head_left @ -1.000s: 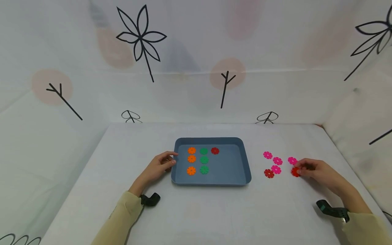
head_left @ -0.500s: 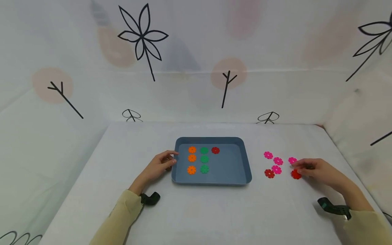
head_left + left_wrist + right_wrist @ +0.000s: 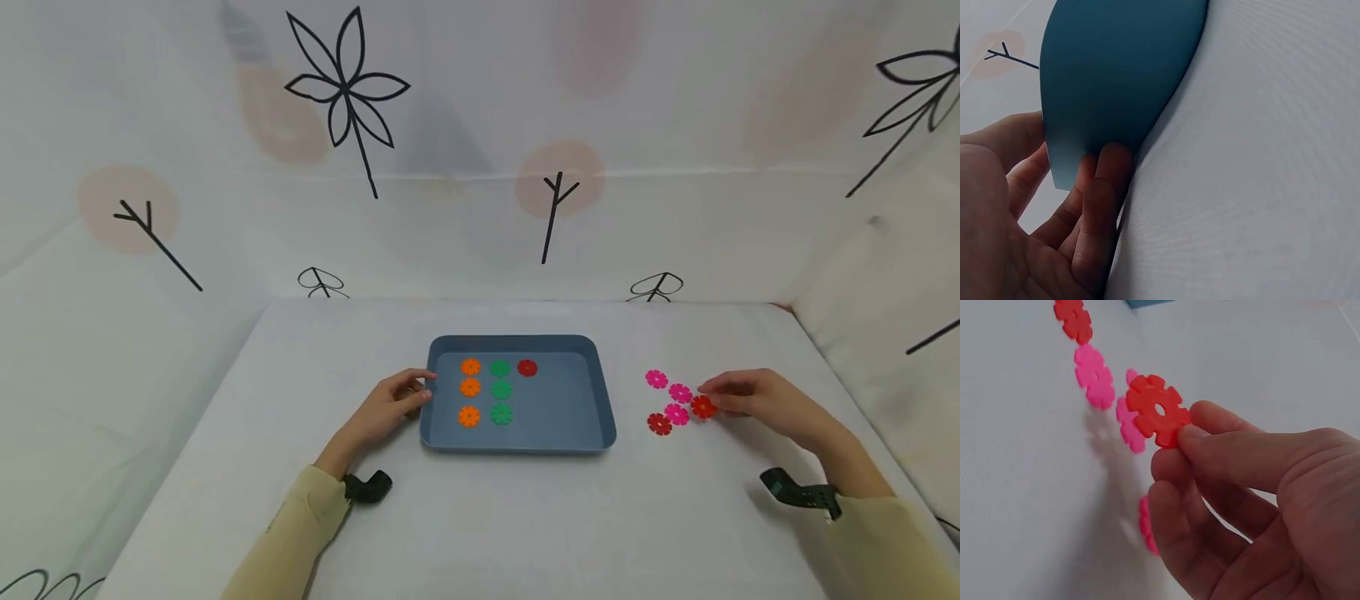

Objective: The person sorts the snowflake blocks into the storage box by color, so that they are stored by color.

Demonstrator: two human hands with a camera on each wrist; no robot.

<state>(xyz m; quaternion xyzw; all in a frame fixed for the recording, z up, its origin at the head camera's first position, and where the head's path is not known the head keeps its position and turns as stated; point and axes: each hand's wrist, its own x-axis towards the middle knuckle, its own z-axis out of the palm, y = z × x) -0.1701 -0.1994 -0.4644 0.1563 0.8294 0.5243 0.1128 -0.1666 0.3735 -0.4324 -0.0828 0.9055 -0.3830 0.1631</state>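
Note:
My right hand [image 3: 765, 408] pinches a bright red notched plastic disc [image 3: 1157, 411] between thumb and fingertips, held just above the table. Close to it lie pink notched discs [image 3: 656, 379] and a darker red disc [image 3: 660, 424]. One pink disc [image 3: 1146, 525] is partly hidden behind my fingers in the right wrist view. At the left end of the blue-grey tray [image 3: 570, 417], my left hand [image 3: 390, 407] holds the rim, with fingers curled against the outer wall. Inside the tray stand a column of orange discs [image 3: 469, 387], a column of green discs [image 3: 501, 390] and one red disc [image 3: 527, 367].
A white cloth covers the table [image 3: 525, 525], and patterned white fabric [image 3: 465, 233] hangs behind and at both sides. Each wrist wears a black camera mount [image 3: 367, 487]. The tray's right part has bare floor, and table surface lies between tray and loose discs.
My right hand has lifted the bright red disc and moved it left and slightly away from me, toward the pink discs. The left hand and tray stay in place.

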